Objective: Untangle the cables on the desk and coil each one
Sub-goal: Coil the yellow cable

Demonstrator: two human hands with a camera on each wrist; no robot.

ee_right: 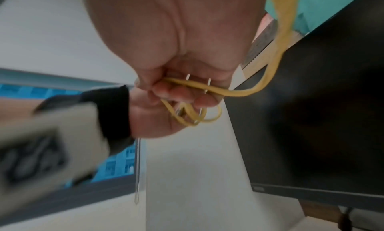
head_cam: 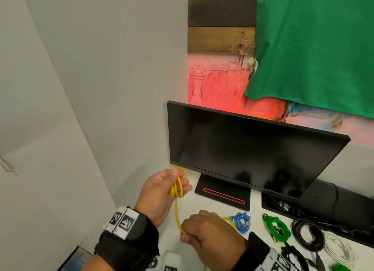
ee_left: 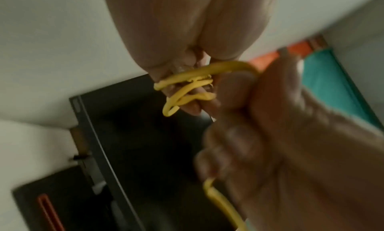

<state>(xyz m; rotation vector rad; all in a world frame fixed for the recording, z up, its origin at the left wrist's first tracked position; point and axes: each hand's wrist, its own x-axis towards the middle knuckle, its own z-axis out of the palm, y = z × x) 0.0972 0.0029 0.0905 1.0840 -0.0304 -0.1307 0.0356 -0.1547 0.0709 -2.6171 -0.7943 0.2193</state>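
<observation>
Yellow cable [head_cam: 177, 190] sits low and centre-left in the head view — small loops pinched in the curled fingers of the left hand [head_cam: 162, 192], its tail gripped just below by the closed right hand [head_cam: 208, 236] above the desk [head_cam: 257, 216].

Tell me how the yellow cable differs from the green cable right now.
The yellow cable is off the desk, its small loops gripped by the left hand and a strand pinched by the right hand; the green cable lies on the desk, untouched. The yellow one is only partly looped, with a loose strand trailing; the green one is already bundled. Both are thin, bright cables.
</observation>
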